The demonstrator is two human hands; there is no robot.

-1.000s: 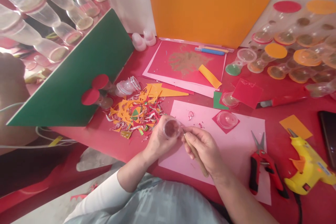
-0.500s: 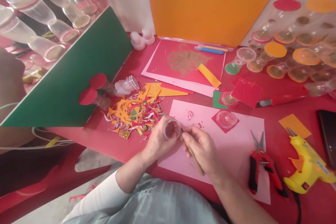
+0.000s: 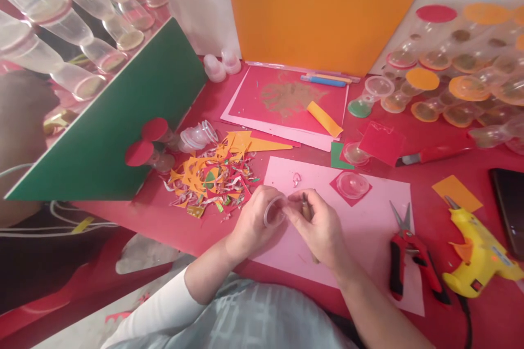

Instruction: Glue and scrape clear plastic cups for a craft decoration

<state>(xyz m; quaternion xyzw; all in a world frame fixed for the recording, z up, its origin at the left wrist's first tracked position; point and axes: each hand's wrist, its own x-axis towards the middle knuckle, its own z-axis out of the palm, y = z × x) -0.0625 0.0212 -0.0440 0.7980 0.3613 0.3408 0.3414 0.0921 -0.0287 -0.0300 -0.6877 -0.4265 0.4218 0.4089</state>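
Note:
My left hand is closed around a small clear plastic cup, its round mouth tilted up and to the right. My right hand is closed with a slim brown stick-like tool lodged in it; the tool's lower end pokes out below the palm. The thumb and index fingertips of that hand pinch at the cup's right rim. Whether they grip anything besides the rim cannot be made out. Both hands are above a pink sheet, where a small curled scrap lies.
Left of the hands is a heap of paper cuttings. On the right lie red-handled snips, a yellow glue gun, a phone and a red cutter. Clear cup pieces crowd the back right. A green board stands left.
The cup has turned from facing up toward me to tilting rightward. My right fingers have moved from working the tool at the rim to pinching the rim, with the tool tucked in the hand.

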